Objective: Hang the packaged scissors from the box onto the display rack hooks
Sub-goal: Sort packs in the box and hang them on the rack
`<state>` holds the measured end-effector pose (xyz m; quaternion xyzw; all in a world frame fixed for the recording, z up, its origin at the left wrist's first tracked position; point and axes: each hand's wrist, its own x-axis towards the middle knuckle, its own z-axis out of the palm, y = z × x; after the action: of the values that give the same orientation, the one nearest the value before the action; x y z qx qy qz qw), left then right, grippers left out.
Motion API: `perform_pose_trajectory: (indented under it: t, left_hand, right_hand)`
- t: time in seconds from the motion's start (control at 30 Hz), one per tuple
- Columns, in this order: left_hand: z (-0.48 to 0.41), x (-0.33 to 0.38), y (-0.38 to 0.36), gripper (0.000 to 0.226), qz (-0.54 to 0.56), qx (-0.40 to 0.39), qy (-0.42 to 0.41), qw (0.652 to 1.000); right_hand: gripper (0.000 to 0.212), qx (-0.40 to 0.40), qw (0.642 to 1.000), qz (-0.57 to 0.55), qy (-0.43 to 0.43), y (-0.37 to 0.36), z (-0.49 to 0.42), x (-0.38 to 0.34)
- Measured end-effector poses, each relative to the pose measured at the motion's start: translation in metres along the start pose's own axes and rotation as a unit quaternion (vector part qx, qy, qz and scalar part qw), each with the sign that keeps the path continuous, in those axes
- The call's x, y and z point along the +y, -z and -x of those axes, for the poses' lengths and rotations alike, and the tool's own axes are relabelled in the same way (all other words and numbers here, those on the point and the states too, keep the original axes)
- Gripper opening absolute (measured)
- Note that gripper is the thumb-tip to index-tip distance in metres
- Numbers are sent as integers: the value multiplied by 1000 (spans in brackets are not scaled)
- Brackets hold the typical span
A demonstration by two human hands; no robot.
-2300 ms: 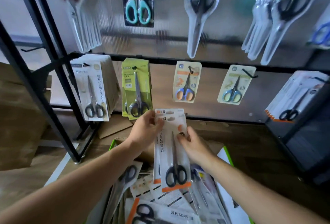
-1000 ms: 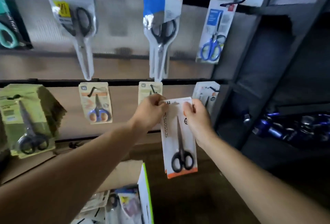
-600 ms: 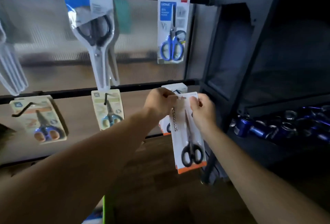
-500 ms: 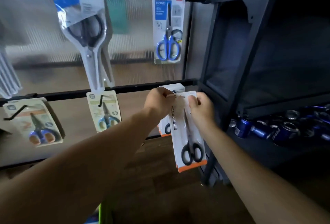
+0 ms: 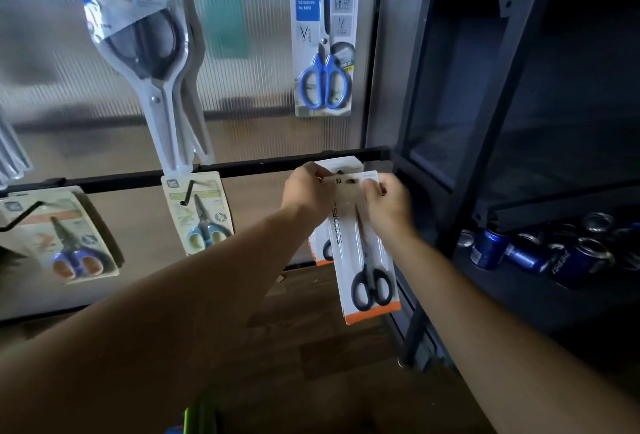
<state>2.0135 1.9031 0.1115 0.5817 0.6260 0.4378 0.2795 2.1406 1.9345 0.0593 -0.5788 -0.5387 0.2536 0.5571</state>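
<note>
We read "HOME" in white on the blue panel of the blue-handled scissors pack (image 5: 323, 52) at upper centre of the frame, with a red "deli" logo in its top right corner and a large "V" under the panel. Sideways lettering on the held pack (image 5: 348, 253) ends in "ORS"; the rest blurs. White letters on a blue can (image 5: 573, 262) at the right stay unreadable to us.

Packaged scissors (image 5: 363, 253) sit just right of centre frame: white card, orange bottom strip, black handles down, blades up, nearly upright, with the top edge overlapping the matching stack (image 5: 320, 246) hanging right behind.
</note>
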Motion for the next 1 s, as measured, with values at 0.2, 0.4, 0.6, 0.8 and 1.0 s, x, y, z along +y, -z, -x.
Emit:
perform_pose_trajectory:
  t: [0.2,0.4,0.6,0.8,1.0]
  left_hand:
    - [3,-4,1,46,-83,-46,-15,995]
    - [10,-6,-2,63,-120,-97,-11,988]
    - [22,-10,1,68,-145,-129,-32,981]
    - [57,-35,26,72,-176,-132,-17,975]
    - [125,-102,108,70,-297,-138,-87,941]
  right_hand:
    - [18,-1,999,35,-15,-17,-12,0]
    - [23,1,996,89,7,-25,-15,-1]
    - [35,-14,977,214,-4,-21,-7,-5]
    - [46,-58,943,317,-80,-24,62,-2]
    - [55,-192,899,394,-28,-70,181,-18]
